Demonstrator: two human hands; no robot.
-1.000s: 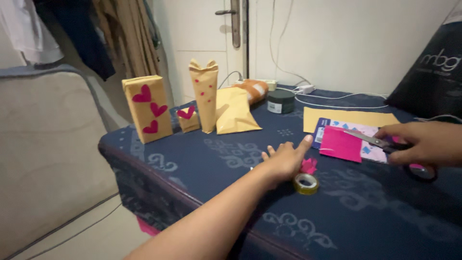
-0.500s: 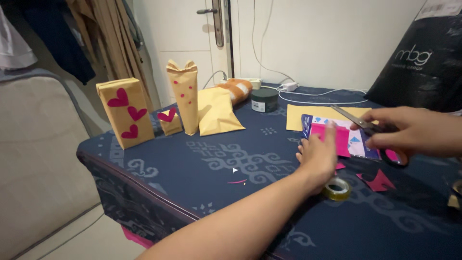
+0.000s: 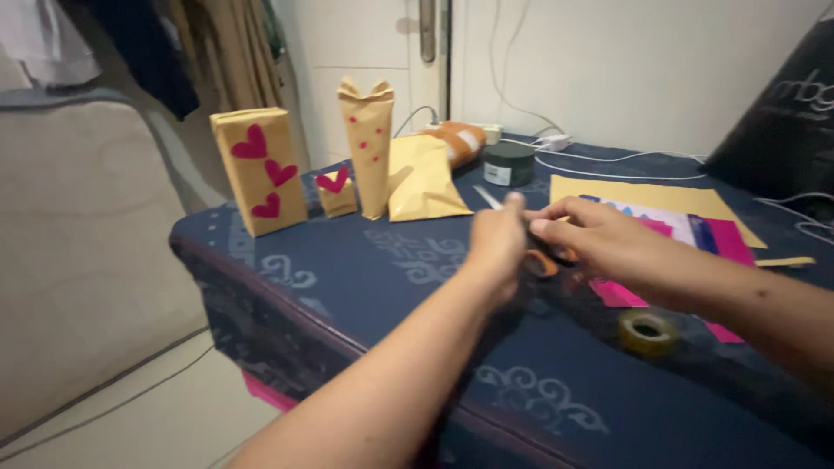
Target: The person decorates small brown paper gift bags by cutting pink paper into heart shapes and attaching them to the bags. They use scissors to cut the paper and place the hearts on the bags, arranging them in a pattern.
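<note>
My left hand [image 3: 499, 247] and my right hand [image 3: 599, 241] meet over the middle of the dark blue patterned table [image 3: 365, 287]. Between them is a pair of scissors [image 3: 540, 260]: the handles sit where the fingers touch, and a silver blade tip pokes out up-left beside my left thumb. Both hands are closed on the scissors. Pink paper scraps [image 3: 618, 295] lie just under my right wrist. A roll of yellowish tape [image 3: 647, 333] lies flat on the cloth to their right.
At the far left of the table stand a brown wrapped box with pink hearts [image 3: 261, 169], a small heart box [image 3: 337, 193], a tall dotted parcel [image 3: 369, 143] and a padded envelope [image 3: 426, 181]. A dark jar [image 3: 508, 162], brown paper sheet [image 3: 643, 195], cables and black bag [image 3: 786, 113] sit behind. A mattress [image 3: 78, 260] stands left.
My left hand lifted off the pink paper and came to the scissors. My right hand carried the scissors leftward toward the table's middle. The view swung right, so the tape roll lies further right.
</note>
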